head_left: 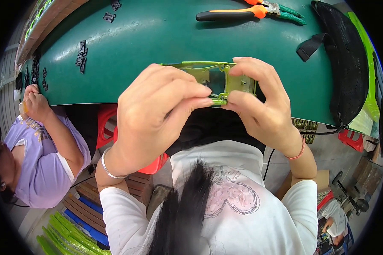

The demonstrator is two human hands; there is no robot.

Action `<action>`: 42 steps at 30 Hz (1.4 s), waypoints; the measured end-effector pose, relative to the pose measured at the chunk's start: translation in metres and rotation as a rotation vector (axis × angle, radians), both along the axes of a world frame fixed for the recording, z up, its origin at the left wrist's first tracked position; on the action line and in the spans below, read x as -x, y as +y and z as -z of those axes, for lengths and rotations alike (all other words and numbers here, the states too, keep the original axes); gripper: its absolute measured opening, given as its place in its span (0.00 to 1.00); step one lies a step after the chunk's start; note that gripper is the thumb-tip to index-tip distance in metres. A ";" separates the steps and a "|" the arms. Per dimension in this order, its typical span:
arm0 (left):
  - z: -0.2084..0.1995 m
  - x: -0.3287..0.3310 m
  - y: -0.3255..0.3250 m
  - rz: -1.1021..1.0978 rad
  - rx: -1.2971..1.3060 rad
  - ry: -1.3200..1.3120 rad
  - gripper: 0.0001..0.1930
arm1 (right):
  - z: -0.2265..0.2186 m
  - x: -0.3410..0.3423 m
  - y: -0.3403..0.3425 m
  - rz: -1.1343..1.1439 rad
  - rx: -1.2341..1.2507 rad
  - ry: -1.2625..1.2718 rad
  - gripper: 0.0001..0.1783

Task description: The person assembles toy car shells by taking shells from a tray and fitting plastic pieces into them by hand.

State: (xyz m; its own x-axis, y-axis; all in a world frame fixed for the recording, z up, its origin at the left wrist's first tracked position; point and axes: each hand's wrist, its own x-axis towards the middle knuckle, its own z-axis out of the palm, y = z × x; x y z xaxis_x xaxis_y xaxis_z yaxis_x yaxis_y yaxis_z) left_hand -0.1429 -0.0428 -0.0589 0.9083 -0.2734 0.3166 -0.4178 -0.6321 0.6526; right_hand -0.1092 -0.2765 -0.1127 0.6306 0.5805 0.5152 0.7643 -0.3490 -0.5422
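Observation:
A lime-green plastic frame part [191, 64] with an open middle and small hinge-like lugs is held up at the near edge of the green table. My left hand [155, 104] is closed at its left side, thumb and forefinger pinched together at the near rim. Whether a small piece sits between those fingertips is hidden. My right hand [261, 93] grips the right end, its forefinger over the far rim and its thumb at the near one. Both palms cover parts of the frame.
Orange-and-black pliers [259, 12] lie at the far side. A black mesh pouch [344, 63] with a strap rests at the right, beside a bright green strip [372, 80]. Small black parts [81, 56] lie at the left, where a co-worker [51, 157] sits near a red stool [106, 123].

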 end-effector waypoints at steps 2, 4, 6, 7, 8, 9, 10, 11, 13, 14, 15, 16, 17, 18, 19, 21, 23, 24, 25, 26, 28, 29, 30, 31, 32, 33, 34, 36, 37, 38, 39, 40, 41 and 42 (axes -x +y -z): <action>0.000 0.000 -0.001 0.020 -0.055 -0.051 0.10 | 0.002 0.000 0.001 -0.004 -0.011 -0.064 0.14; 0.001 0.003 -0.004 -0.005 -0.087 -0.104 0.10 | 0.002 0.002 0.003 0.036 0.008 -0.101 0.12; 0.004 0.008 -0.006 -0.010 -0.096 -0.099 0.10 | 0.004 0.001 0.001 0.031 0.006 -0.113 0.12; 0.005 0.009 -0.007 0.008 -0.102 -0.082 0.10 | 0.005 0.000 0.001 0.028 0.005 -0.125 0.12; 0.006 0.010 -0.007 0.026 -0.108 -0.064 0.10 | 0.005 0.000 0.001 0.028 0.006 -0.126 0.12; 0.008 0.011 -0.005 0.046 -0.088 -0.039 0.11 | 0.005 0.001 0.001 0.017 -0.003 -0.138 0.12; 0.005 0.009 -0.003 0.046 -0.088 -0.038 0.11 | 0.005 0.002 0.001 0.007 -0.011 -0.149 0.12; 0.000 0.007 0.000 0.081 -0.143 -0.043 0.12 | 0.003 0.002 0.002 0.004 0.009 -0.170 0.12; -0.003 0.011 0.002 0.102 -0.214 -0.034 0.13 | 0.005 0.002 0.002 0.000 0.004 -0.176 0.12; -0.003 0.013 0.002 0.104 -0.212 -0.030 0.13 | 0.006 0.002 0.003 -0.006 -0.002 -0.186 0.12; -0.001 0.016 0.002 0.095 -0.221 -0.079 0.14 | 0.005 0.002 0.003 -0.005 -0.002 -0.183 0.12; 0.001 0.017 0.003 0.086 -0.230 -0.128 0.16 | 0.004 0.002 0.004 -0.005 -0.006 -0.174 0.12; 0.003 0.018 0.004 0.084 -0.230 -0.173 0.18 | 0.003 0.002 0.004 -0.005 -0.009 -0.165 0.12; 0.006 0.018 0.005 0.082 -0.229 -0.168 0.18 | 0.004 0.001 0.005 -0.007 -0.008 -0.161 0.12; 0.009 0.016 0.006 0.091 -0.221 -0.186 0.18 | 0.004 0.001 0.005 -0.010 -0.013 -0.152 0.12; 0.008 0.015 0.006 0.098 -0.212 -0.203 0.18 | 0.005 0.001 0.006 -0.014 -0.017 -0.143 0.12; 0.000 0.015 0.003 0.054 -0.236 -0.064 0.14 | 0.006 0.001 0.005 -0.003 -0.020 -0.158 0.13; -0.001 0.014 0.003 0.054 -0.236 -0.064 0.14 | 0.007 0.001 0.005 -0.004 -0.019 -0.158 0.13; -0.001 0.014 0.004 0.079 -0.219 -0.046 0.14 | 0.007 0.001 0.005 0.000 -0.022 -0.171 0.12; -0.001 0.013 0.005 0.104 -0.203 -0.028 0.14 | 0.008 0.001 0.005 0.003 -0.024 -0.183 0.12; -0.002 0.012 0.006 0.108 -0.215 -0.035 0.14 | 0.011 0.003 0.006 0.017 -0.025 -0.194 0.11; -0.001 0.012 0.006 0.111 -0.228 -0.042 0.14 | 0.012 0.003 0.007 0.031 -0.026 -0.205 0.10; -0.002 0.012 0.006 0.110 -0.229 -0.041 0.14 | 0.011 0.004 0.009 0.029 -0.027 -0.203 0.10; -0.002 0.012 0.007 0.109 -0.225 -0.039 0.15 | 0.011 0.005 0.012 0.053 -0.021 -0.220 0.10; -0.002 0.012 0.007 0.107 -0.221 -0.038 0.15 | 0.011 0.005 0.014 0.077 -0.015 -0.237 0.10; -0.002 0.012 0.007 0.107 -0.219 -0.037 0.15 | 0.011 0.006 0.014 0.077 -0.013 -0.235 0.10; -0.002 0.013 0.007 0.109 -0.221 -0.037 0.16 | 0.012 0.006 0.014 0.079 -0.014 -0.243 0.10; -0.003 0.015 0.007 0.111 -0.221 -0.034 0.16 | 0.013 0.006 0.014 0.080 -0.014 -0.247 0.10; -0.005 0.014 0.006 0.119 -0.252 -0.025 0.17 | 0.014 0.006 0.013 0.080 -0.025 -0.242 0.10; -0.007 0.014 0.006 0.128 -0.284 -0.017 0.18 | 0.015 0.005 0.013 0.080 -0.036 -0.238 0.10; -0.006 0.013 0.007 0.127 -0.283 -0.014 0.18 | 0.015 0.005 0.013 0.079 -0.036 -0.236 0.10; -0.006 0.012 0.008 0.141 -0.285 -0.021 0.18 | 0.014 0.005 0.013 0.077 -0.034 -0.230 0.10; -0.005 0.011 0.009 0.156 -0.288 -0.028 0.19 | 0.014 0.005 0.014 0.075 -0.032 -0.223 0.10; -0.004 0.011 0.009 0.157 -0.287 -0.026 0.19 | 0.014 0.005 0.014 0.076 -0.032 -0.222 0.10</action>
State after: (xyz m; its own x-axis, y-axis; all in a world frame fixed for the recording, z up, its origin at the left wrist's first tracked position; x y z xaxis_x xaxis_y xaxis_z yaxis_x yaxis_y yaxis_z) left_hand -0.1541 -0.0336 -0.0545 0.8407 -0.4906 0.2294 -0.5388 -0.7154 0.4449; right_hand -0.1142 -0.2625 -0.1272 0.5413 0.5172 0.6630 0.8381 -0.3955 -0.3757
